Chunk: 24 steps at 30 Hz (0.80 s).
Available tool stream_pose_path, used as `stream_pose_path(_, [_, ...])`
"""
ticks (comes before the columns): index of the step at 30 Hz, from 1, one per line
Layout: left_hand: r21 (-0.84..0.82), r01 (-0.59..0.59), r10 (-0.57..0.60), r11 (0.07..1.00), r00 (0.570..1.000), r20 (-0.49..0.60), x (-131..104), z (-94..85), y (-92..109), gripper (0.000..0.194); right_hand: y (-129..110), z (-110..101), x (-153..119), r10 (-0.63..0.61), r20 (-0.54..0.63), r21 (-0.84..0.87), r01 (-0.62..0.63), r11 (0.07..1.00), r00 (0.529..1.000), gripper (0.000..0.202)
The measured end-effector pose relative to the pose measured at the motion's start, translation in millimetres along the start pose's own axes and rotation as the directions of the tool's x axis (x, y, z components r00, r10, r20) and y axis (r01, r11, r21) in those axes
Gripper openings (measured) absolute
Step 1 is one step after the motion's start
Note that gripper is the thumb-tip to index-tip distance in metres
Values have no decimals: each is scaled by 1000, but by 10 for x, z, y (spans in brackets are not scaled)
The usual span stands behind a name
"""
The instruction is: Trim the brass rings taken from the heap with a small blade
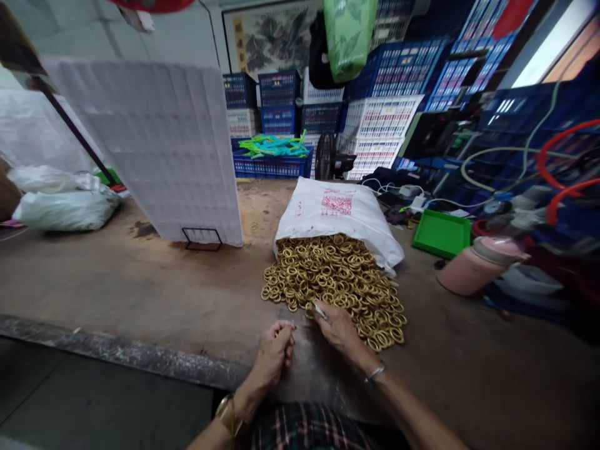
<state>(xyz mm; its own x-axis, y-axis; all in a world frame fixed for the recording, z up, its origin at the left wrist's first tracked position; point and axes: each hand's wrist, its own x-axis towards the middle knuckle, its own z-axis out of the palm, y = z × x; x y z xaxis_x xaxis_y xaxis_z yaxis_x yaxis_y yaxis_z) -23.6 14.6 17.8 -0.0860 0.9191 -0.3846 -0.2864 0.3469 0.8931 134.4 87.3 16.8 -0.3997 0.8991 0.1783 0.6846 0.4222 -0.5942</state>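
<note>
Picking through the rings [323,275], heaped at the white bag's [304,215] mouth on the tabletop [210,300], seemed the step in hand. The right hand [335,326] gripped a small silvery thing [320,311]; the left hand [274,353] was curled closed, any contents unclear. A precise pinch seemed needed next.

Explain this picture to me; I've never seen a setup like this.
There's no machine here: these are a person's two bare hands, seen by a camera worn on the head, looking forward and down. On the brown table, a white sack lies with gold-coloured rings spilling from its mouth. The right hand holds a slim, light-coloured object at the pile's near edge. The left hand is curled nearby; whether it holds anything is unclear. Further right are a green tray and pink bottle.
</note>
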Motion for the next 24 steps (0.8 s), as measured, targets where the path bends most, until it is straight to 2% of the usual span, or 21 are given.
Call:
stream_pose_path(3, [67,-65,68,996,996,-51,4,6,40,37,-119,-27,-12,53,59,255,-66,965,997,32])
stream_pose_path(6, [100,-95,103,990,991,-81,-9,5,68,40,-245,-30,-27,79,117,394,-120,911,990,30])
stream_pose_path(13, [50,-108,113,993,988,-105,-60,3,84,40,-390,15,-58,71,219,441,-164,883,973,31])
stream_pose_path(18, [120,-129,138,984,988,-71,-80,-8,60,31,-418,89,-80,70,246,485,-185,855,967,31])
stream_pose_path(21, [167,-144,158,975,985,-75,-89,-37,33,26,-433,105,-96,122,295,501,-262,825,948,31])
stream_pose_path(24, [274,-269,298,923,952,-72,-91,-104,-2,21,-443,88,-110,216,399,554,-422,718,891,29])
